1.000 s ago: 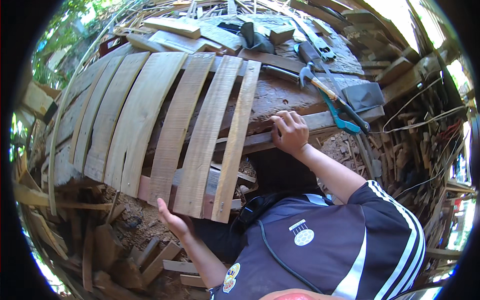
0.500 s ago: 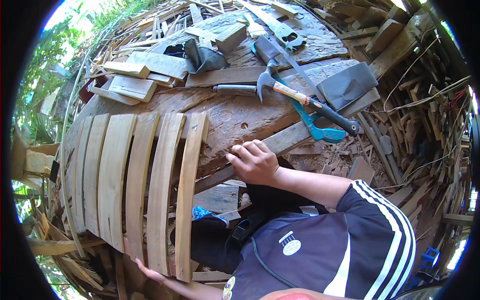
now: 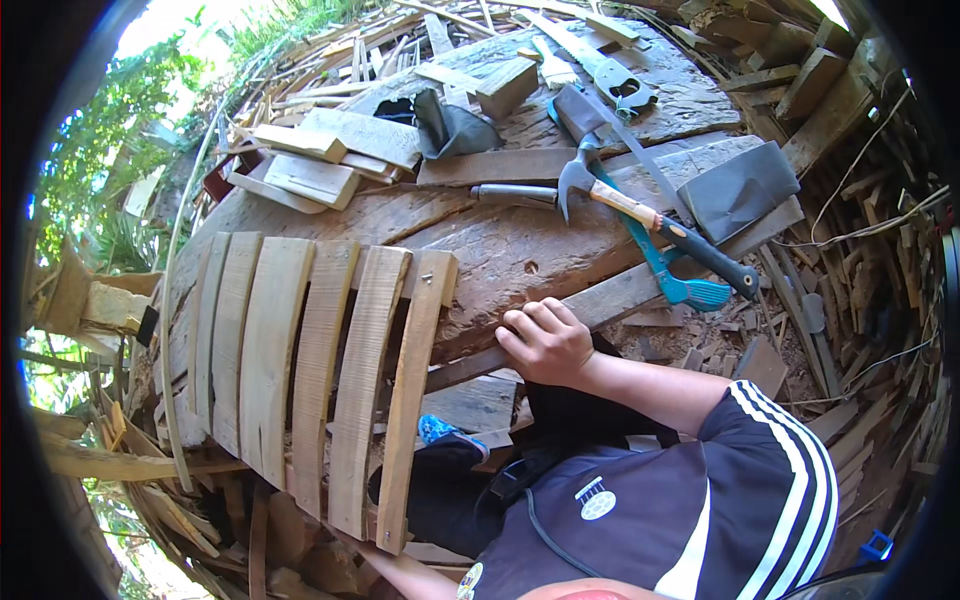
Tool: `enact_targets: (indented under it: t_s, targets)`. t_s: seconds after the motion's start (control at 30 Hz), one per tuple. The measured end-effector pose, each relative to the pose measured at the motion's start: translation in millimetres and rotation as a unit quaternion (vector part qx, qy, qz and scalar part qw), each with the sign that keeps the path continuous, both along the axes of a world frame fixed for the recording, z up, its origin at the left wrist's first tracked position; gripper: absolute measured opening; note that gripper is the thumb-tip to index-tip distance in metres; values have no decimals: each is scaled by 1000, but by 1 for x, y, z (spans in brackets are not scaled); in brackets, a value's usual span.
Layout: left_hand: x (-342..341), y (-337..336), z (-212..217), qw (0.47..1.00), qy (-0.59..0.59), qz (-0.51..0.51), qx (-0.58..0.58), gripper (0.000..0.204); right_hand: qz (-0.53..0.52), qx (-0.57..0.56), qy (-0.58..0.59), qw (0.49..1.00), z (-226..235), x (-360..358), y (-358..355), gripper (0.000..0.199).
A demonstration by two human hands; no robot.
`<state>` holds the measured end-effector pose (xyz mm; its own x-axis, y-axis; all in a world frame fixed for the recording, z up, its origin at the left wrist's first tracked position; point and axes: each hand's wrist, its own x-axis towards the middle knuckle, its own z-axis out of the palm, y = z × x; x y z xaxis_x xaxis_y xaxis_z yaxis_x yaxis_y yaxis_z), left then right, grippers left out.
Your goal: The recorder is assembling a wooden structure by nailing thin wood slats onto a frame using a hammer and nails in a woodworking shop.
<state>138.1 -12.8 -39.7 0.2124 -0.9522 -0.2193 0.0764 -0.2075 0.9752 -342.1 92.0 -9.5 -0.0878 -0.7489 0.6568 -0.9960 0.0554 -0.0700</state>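
Right hand (image 3: 545, 342) rested curled on the edge of the weathered grey wooden bench (image 3: 520, 250), gripping nothing. Left hand hidden under the panel of curved pale wooden slats (image 3: 320, 370), grip unclear. Panel overhung the bench; a weak hold likely meant it tipping off

The right hand (image 3: 545, 343) lay palm down with its back turned upward. Its fingers (image 3: 528, 322) were curled and held close together, the tips directed up and to the left of the wrist. The right forearm ran from the wrist down and to the right, bare as far as a dark short sleeve with white stripes at the shoulder. The left forearm (image 3: 400, 572) entered from the lower edge and extended up and to the left. The left hand itself was hidden, so its state could not be determined.
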Motion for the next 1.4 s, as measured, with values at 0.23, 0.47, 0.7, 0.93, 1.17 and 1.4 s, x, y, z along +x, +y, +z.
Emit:
enact_targets:
  t_s: [0.23, 0.47, 0.7, 0.93, 1.17, 1.4]
  targets:
    - [-8, 14, -51, 938, -336, -74, -38, 64, -11, -34, 16, 999, -5, 2, -6, 16]
    - [-29, -12, -91, 762, -627, -128, -104, 62, 7, -56, 27, 998, -15, 4, -3, 18]
    - [-9, -35, -126, 684, -700, -149, -142, 54, 14, -97, 46, 994, -20, 8, -12, 16]
    - [-106, 0, -94, 686, -586, -415, -120, 38, 13, -79, 81, 994, -20, 2, -8, 17]
    - [-237, 26, -57, 717, -398, -567, 85, 68, 10, -65, 98, 993, -17, 1, -5, 19]
    - [-254, 1, -212, 688, -350, -621, -133, 69, -5, -80, 112, 990, -15, 8, -3, 16]
